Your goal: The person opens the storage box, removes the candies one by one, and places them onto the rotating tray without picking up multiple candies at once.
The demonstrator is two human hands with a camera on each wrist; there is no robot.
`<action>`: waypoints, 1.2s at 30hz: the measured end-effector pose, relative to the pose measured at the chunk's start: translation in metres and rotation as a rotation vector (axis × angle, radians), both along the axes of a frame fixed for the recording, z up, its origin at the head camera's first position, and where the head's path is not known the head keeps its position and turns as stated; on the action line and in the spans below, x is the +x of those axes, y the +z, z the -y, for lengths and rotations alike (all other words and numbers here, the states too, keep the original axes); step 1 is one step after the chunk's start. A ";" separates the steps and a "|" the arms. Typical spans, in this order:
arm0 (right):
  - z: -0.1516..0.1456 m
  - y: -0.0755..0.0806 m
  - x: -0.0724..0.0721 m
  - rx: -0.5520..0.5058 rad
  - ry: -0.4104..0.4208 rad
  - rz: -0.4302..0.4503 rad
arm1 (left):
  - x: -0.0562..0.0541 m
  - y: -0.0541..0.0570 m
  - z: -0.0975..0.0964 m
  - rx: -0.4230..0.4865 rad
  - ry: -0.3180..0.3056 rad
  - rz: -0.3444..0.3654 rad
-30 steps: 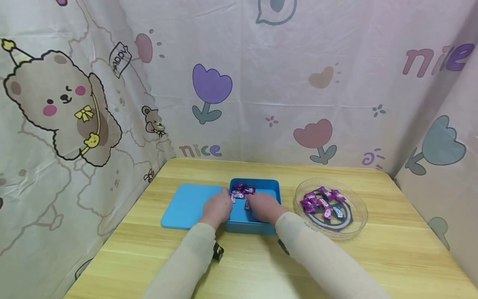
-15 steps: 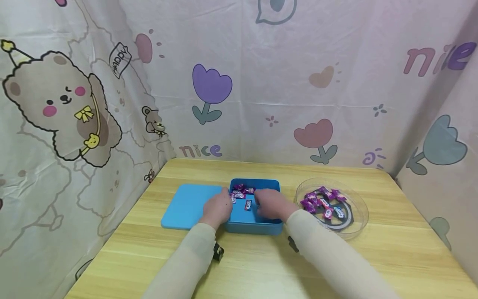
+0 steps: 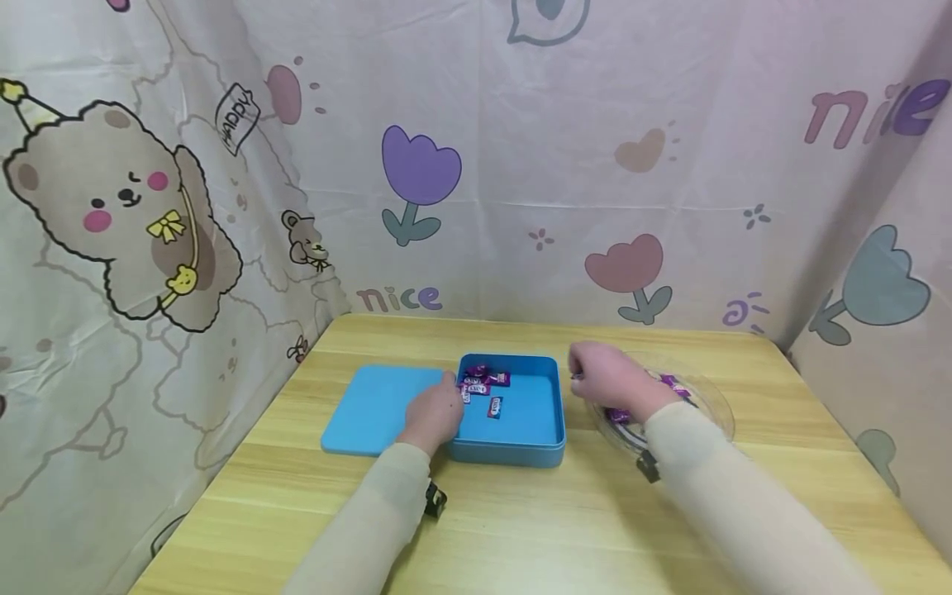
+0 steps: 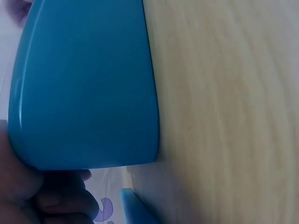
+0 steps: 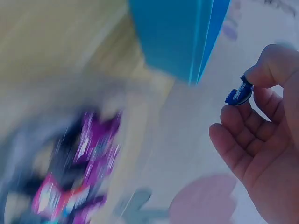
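Note:
My left hand (image 3: 434, 413) grips the left wall of an open blue box (image 3: 468, 450), its thumb along the rim. Seen from the left wrist, the curled fingers (image 4: 65, 200) lie against the box's corner. Inside the box, several purple-wrapped candies (image 3: 476, 388) are bunched at the back left, and a separate red and blue candy (image 3: 494, 407) lies near the middle. My right hand (image 3: 613, 380) is raised between box and clear round dish (image 3: 721, 426). It pinches a small dark blue wrapped candy (image 5: 240, 93) between thumb and finger. The forearm hides much of the dish.
The flat light-blue lid (image 3: 379, 409) lies left of the box. Purple and pink candies (image 5: 96, 144) remain visible in the dish. A printed curtain (image 3: 521, 165) hangs behind and beside the wooden table (image 3: 521, 537).
My right hand has left the box, moving right and up to the dish's left side, where it now visibly pinches a dark blue candy. The left hand has stayed on the box.

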State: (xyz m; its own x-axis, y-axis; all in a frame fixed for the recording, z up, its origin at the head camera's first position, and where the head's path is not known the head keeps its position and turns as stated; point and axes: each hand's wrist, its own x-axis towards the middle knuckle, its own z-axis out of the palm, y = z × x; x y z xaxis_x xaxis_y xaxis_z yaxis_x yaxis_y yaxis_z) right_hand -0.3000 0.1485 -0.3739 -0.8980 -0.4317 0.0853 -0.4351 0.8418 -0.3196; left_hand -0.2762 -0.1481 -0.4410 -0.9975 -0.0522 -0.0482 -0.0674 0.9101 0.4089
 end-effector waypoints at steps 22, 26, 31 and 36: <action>-0.147 -0.043 0.004 0.112 -0.200 0.195 | -0.001 -0.003 0.001 0.005 0.021 0.017; -0.150 -0.048 0.007 0.134 -0.199 0.201 | 0.001 -0.002 0.000 0.018 0.023 0.021; -0.151 -0.051 0.008 0.158 -0.193 0.170 | 0.001 -0.001 -0.001 0.013 0.025 0.023; -0.150 -0.052 0.007 0.161 -0.195 0.164 | 0.000 0.000 -0.001 0.002 0.026 0.027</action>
